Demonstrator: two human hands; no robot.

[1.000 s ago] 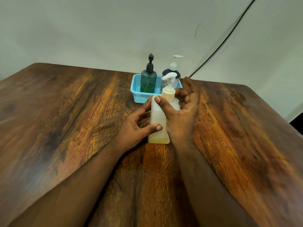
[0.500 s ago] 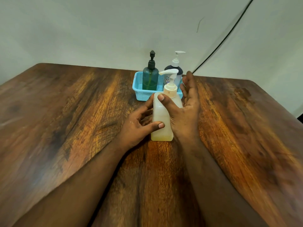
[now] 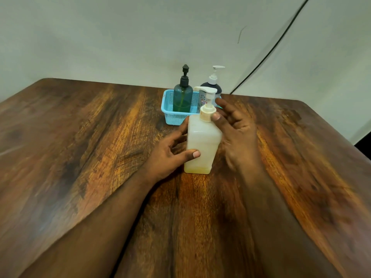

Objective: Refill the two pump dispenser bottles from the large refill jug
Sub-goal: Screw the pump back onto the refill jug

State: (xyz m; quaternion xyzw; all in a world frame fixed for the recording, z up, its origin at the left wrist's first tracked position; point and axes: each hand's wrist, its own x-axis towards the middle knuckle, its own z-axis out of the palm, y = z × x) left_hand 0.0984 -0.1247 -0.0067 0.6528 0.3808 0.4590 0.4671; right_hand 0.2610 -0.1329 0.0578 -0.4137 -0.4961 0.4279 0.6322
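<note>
The wooden table filled pretty much the whole view, dark brown with orange streaks in the grain, and it ran back to a plain pale wall with a black cable slanting down across it toward the table's far edge. Both my forearms came in from the bottom and met around the white pump bottle, which stood upright on the table roughly in the middle, just in front of the basket. It looked nearly empty, only a thin yellowish layer sitting at the bottom. My left hand had hold of the bottle body, thumb across the front face low down and the fingers curled round the left side toward the back. My right hand was at the bottle's right shoulder, the thumb tip pressed against the cream collar under the pump, fingers spread loose behind and beside it, not really wrapped around anything as far as I could tell, though that hand was a bit blurred. Behind all that sat the little blue basket near the wall, holding a green bottle with a black pump on the left and a dark bottle with a white pump on the right, both upright.
</note>
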